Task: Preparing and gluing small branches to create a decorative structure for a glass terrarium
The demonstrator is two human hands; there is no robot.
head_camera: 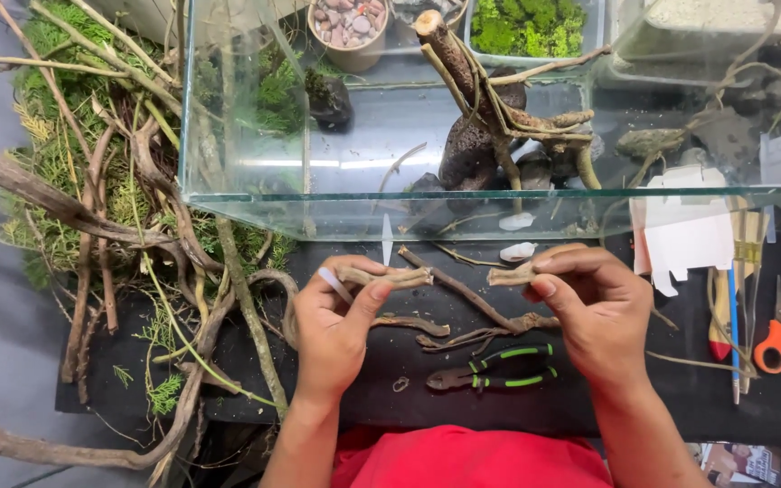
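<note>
Holding wood piece (389, 276) in L hand (336, 321), another piece (519, 271) in R hand (589, 312)

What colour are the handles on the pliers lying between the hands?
The pliers have black handles with bright green stripes, seen best in the head view, the only one.

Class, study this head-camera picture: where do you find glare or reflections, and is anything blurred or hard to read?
Head view: bright streaks of glare run along the glass tank front wall, and reflections muddle the wood inside; the left hand, right hand and pliers look sharp; the even light casts only soft shadows on the black mat.
</note>
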